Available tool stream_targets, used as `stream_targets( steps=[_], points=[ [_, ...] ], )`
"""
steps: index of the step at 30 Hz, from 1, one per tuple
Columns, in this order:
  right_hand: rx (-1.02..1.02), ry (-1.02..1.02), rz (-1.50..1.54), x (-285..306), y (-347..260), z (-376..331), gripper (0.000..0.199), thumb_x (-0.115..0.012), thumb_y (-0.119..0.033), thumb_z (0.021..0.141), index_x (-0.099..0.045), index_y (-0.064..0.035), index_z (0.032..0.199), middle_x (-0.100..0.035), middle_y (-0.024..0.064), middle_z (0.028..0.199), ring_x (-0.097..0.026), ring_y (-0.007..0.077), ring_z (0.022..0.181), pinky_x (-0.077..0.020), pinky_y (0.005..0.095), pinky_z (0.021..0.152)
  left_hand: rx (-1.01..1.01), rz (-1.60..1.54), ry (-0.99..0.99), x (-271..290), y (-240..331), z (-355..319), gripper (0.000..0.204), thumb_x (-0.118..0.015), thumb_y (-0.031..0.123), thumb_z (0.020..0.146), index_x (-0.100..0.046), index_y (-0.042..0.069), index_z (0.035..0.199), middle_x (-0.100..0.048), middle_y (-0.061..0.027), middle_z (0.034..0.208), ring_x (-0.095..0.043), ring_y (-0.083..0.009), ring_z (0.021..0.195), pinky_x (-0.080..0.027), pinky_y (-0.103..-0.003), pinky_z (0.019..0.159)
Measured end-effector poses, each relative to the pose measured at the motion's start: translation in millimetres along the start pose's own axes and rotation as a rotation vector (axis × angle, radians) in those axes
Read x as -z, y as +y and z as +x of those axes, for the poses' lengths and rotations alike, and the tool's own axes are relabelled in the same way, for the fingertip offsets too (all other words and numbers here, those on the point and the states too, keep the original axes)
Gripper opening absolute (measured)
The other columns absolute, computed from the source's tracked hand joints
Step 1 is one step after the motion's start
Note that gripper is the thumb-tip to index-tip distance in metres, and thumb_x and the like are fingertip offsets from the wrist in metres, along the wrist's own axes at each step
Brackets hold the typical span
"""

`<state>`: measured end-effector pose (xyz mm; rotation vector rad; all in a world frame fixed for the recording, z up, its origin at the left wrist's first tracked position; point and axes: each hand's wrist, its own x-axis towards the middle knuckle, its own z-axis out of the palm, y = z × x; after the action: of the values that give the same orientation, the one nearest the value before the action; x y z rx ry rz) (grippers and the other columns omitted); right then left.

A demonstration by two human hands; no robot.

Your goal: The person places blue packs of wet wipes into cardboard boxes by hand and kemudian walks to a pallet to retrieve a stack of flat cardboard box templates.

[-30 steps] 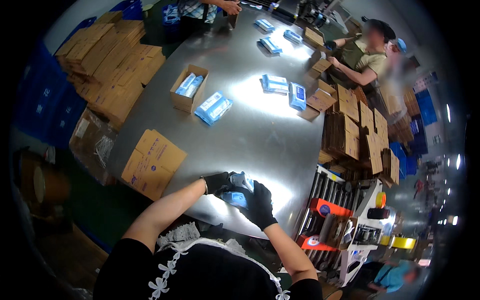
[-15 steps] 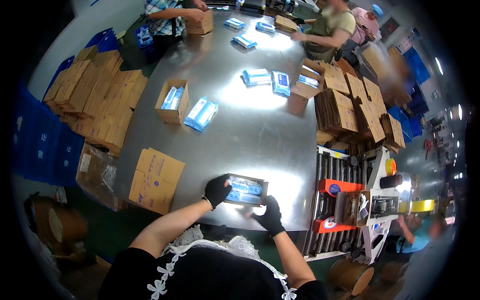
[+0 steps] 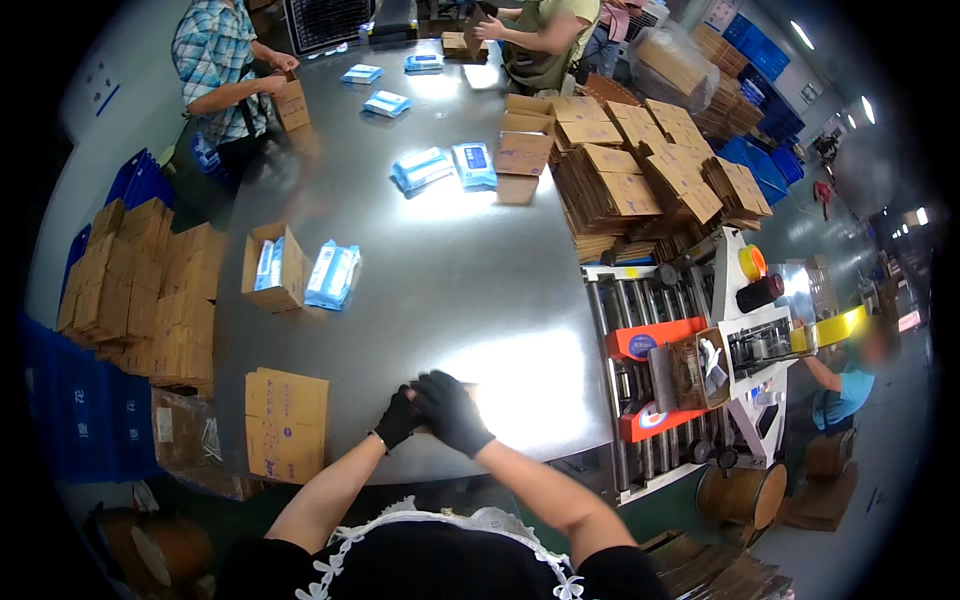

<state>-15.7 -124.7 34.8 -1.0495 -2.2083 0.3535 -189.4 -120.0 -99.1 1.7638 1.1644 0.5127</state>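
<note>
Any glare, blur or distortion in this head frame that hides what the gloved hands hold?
Head view: ceiling-light glare whitens the metal table just beside the right hand and left hand; the small box between them is mostly covered; fisheye bends the roller conveyor; rim corners black.

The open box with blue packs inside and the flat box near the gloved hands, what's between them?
Nothing: the head view shows only bare grey table between the open box and the flat box.
</note>
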Motion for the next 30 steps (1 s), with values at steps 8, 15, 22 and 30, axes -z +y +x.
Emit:
stream_targets(
  steps=[8, 15, 22, 30],
  points=[
    [-0.574, -0.162, -0.214, 58.9, 62.7, -130.4, 0.057, -0.063, -0.038, 0.083, -0.049, -0.0143, 0.132, -0.047, 0.0102, 0.138, -0.041, 0.0265, 0.13, -0.0192, 0.0567, 0.11, -0.094, -0.371, 0.024, -141.1, 118.2, 55.0, 0.039, -0.068, 0.024, 0.08, -0.055, 0.001, 0.109, -0.058, -0.0153, 0.107, -0.058, -0.0252, 0.1, -0.048, -0.036, 0.083],
    [-0.346, -0.176, -0.321, 200.5, 178.3, -227.9, 0.058, -0.068, -0.027, 0.074, -0.048, -0.0101, 0.126, -0.049, 0.0147, 0.129, -0.048, 0.0361, 0.118, -0.0345, 0.0509, 0.104, 0.003, -0.323, -0.364, -179.3, 137.1, 46.5, 0.052, -0.063, 0.023, 0.088, -0.048, 0.003, 0.133, -0.056, -0.0152, 0.128, -0.057, -0.0239, 0.111, -0.043, -0.036, 0.096],
    [-0.439, 0.217, -0.411, 120.6, 133.9, -198.9, 0.05, -0.062, -0.023, 0.08, -0.049, -0.0004, 0.123, -0.049, 0.0209, 0.126, -0.051, 0.0354, 0.112, -0.0428, 0.0452, 0.095, 0.343, 0.336, 0.91, 34.2, -16.4, -89.2, 0.034, -0.059, 0.02, 0.082, -0.058, 0.001, 0.11, -0.06, -0.0191, 0.11, -0.056, -0.0345, 0.107, -0.044, -0.041, 0.093],
    [0.123, -0.986, 0.524, -182.6, -38.1, -70.7, 0.04, -0.054, -0.025, 0.092, -0.051, -0.0052, 0.126, -0.06, 0.0135, 0.118, -0.054, 0.0284, 0.114, -0.0404, 0.041, 0.099, 0.9, 0.643, 0.972, 200.2, -141.4, -268.7, 0.057, -0.068, 0.031, 0.072, -0.053, 0.002, 0.118, -0.056, -0.0204, 0.113, -0.052, -0.0363, 0.112, -0.044, -0.044, 0.095]
  ],
)
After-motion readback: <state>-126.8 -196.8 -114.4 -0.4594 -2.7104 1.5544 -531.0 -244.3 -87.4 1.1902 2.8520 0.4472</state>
